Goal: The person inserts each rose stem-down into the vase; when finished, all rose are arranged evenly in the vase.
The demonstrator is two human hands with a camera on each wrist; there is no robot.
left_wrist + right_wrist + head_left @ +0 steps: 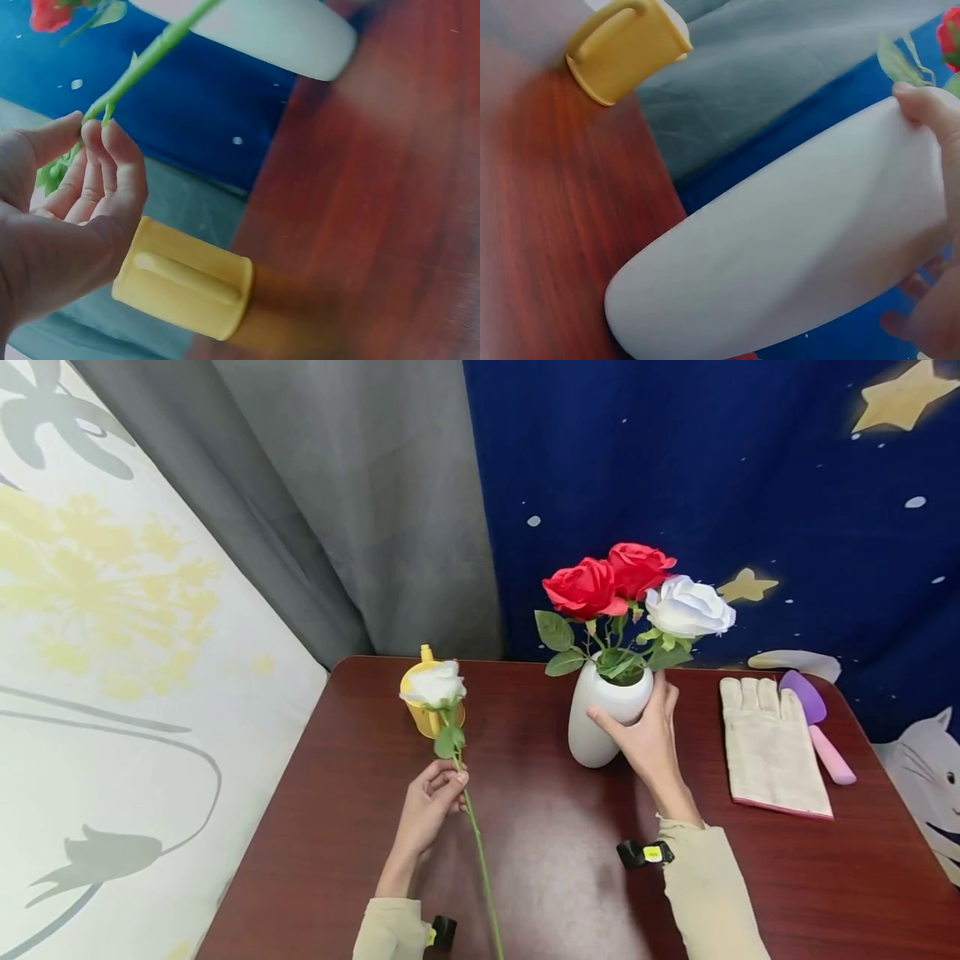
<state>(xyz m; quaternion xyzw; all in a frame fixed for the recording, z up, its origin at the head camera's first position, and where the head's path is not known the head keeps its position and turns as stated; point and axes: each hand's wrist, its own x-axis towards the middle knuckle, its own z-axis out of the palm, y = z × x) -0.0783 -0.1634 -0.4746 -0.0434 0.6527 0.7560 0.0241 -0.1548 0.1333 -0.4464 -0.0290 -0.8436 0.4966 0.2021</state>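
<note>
A white vase (600,718) stands on the dark red table (555,860), holding two red roses (607,581) and a white rose (688,607). My right hand (645,735) grips the vase's side, thumb and fingers curled round its upper body; the right wrist view shows the vase (780,262) close up. My left hand (431,802) pinches the green stem of another white rose (435,685) between thumb and fingertips, its stem running down toward the table's near edge. In the left wrist view the stem (142,64) passes through the fingertips (94,139).
A yellow watering can (423,706) stands behind the held rose, also visible as a yellow watering can (187,277). A beige glove (772,747) and a purple and pink trowel (817,722) lie at the right. Grey and blue curtains hang behind the table.
</note>
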